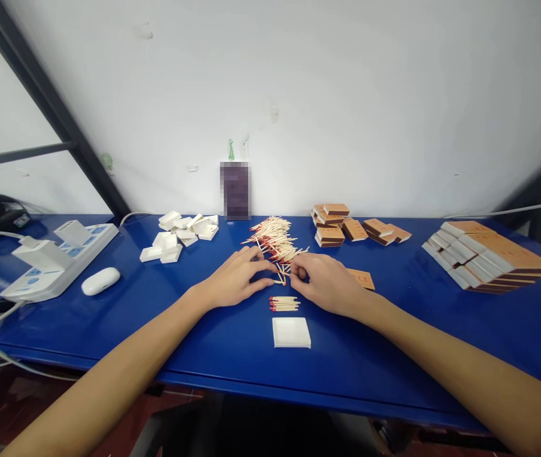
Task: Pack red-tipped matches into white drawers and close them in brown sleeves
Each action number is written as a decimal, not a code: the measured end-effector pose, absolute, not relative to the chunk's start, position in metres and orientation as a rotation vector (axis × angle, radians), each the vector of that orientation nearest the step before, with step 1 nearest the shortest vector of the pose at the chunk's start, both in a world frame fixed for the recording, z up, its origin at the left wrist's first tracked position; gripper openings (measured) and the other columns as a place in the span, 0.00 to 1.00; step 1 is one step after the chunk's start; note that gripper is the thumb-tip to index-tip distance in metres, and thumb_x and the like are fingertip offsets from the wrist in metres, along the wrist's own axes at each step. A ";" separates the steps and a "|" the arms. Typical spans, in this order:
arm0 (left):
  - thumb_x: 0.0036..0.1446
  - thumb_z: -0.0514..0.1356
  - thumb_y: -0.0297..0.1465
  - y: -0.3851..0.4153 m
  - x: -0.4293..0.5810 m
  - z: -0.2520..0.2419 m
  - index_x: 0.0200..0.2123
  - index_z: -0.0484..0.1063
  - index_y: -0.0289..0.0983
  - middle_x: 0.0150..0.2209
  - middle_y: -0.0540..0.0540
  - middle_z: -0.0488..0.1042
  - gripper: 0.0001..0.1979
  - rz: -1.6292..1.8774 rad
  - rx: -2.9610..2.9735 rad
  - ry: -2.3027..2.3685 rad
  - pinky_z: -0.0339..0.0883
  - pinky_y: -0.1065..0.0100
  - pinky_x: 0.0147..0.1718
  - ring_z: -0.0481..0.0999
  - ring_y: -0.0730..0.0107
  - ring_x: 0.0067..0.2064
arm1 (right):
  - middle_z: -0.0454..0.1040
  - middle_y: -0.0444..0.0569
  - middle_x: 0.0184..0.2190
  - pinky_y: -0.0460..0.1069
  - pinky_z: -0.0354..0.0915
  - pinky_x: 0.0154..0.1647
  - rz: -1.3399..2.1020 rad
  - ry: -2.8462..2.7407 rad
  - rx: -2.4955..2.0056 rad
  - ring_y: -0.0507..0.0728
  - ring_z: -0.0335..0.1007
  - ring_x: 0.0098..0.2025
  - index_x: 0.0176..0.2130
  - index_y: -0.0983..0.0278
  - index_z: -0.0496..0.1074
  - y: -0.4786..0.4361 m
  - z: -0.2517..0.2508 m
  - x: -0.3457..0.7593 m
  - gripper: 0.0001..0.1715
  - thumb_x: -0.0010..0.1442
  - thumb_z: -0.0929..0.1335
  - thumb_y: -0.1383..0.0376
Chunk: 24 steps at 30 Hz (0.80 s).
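Note:
A heap of red-tipped matches lies in the middle of the blue table, with a few loose matches at its near edge. My left hand rests left of these, thumb and fingers apart, its fingertips by the loose matches. From the right, my right hand reaches to the same spot with curled fingers; whether a match is between them is hidden. Closer to me is a small row of matches, heads to the left. Below that row sits a white matchbox tray.
White matchbox trays lie back left. Orange matchbox sleeves are piled back right, one flat sleeve beside my right hand. Stacked matchboxes stand far right. A power strip and a white earbud case are left.

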<state>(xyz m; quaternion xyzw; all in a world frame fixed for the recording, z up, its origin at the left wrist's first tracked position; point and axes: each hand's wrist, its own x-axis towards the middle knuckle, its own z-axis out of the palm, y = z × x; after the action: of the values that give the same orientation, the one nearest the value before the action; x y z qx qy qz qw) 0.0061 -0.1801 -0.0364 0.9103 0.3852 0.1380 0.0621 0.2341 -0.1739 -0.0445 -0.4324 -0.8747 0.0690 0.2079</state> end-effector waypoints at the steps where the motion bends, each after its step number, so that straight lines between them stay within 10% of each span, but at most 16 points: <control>1: 0.68 0.53 0.41 -0.180 0.006 -0.036 0.52 0.72 0.42 0.45 0.43 0.66 0.16 0.414 2.754 1.162 0.61 0.58 0.50 0.66 0.61 0.47 | 0.72 0.46 0.28 0.48 0.54 0.30 0.204 -2.439 -1.201 0.52 0.62 0.28 0.28 0.63 0.66 -0.174 -0.044 0.235 0.07 0.59 0.65 0.69; 24: 0.68 0.52 0.39 -0.183 0.009 -0.030 0.41 0.73 0.38 0.42 0.46 0.69 0.13 0.433 2.666 1.062 0.60 0.62 0.49 0.67 0.64 0.45 | 0.70 0.44 0.25 0.47 0.56 0.32 0.343 -2.521 -0.979 0.51 0.61 0.27 0.33 0.64 0.71 -0.170 -0.046 0.239 0.09 0.63 0.64 0.69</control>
<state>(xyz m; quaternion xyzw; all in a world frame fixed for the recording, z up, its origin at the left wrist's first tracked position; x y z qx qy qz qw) 0.0088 -0.1835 -0.0299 0.9121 0.3632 0.1482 0.1193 0.2388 -0.1703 -0.0464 -0.3515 -0.9049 0.1230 0.2062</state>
